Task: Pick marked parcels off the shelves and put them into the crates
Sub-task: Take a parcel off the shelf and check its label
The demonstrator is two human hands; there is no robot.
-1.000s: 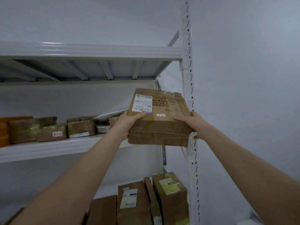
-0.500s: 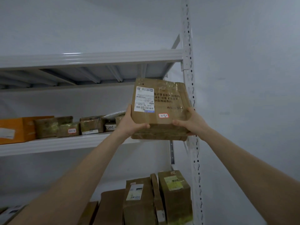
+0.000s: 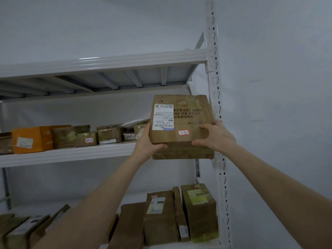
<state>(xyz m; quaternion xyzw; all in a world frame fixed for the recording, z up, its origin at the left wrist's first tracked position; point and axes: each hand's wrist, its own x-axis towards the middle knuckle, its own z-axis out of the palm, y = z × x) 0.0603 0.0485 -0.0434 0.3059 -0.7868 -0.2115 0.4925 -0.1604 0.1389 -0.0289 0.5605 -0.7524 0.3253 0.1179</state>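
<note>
Parcel (image 3: 181, 123) of brown cardboard, in the middle right of the frame, is what I have in both hands, held up off the shelving. Around it I see a pale grey metal rack against a plain pale wall (image 3: 278, 87). A slotted upright post (image 3: 213, 69) runs from top to bottom just right of centre. The upper shelf (image 3: 107, 62) crosses the frame above, seen from beneath with its ribs showing. The middle shelf (image 3: 71, 155) carries a row of goods: an orange box (image 3: 36, 137) at the left, then several small taped brown packets, one with a red-edged sticker (image 3: 89, 140), and a white padded bag (image 3: 134, 123) lying on top of the row near the parcel. On the bottom shelf, in the lower middle of the frame, brown boxes stand on end, the tallest (image 3: 199, 211) next to the post.

The parcel hangs in front of the right end of the middle shelf, its face turned toward me and tipped back a little, its right edge overlapping the post. It bears a white shipping label (image 3: 163, 116) at upper left and a small red-edged tag (image 3: 183, 132) low in the middle. My left hand (image 3: 149, 142) grips the lower left corner, thumb laid across the bottom edge, the fingers hidden behind. My right hand (image 3: 215, 136) curls round the lower right corner, fingers on the face and side, thumb along the bottom edge.
</note>
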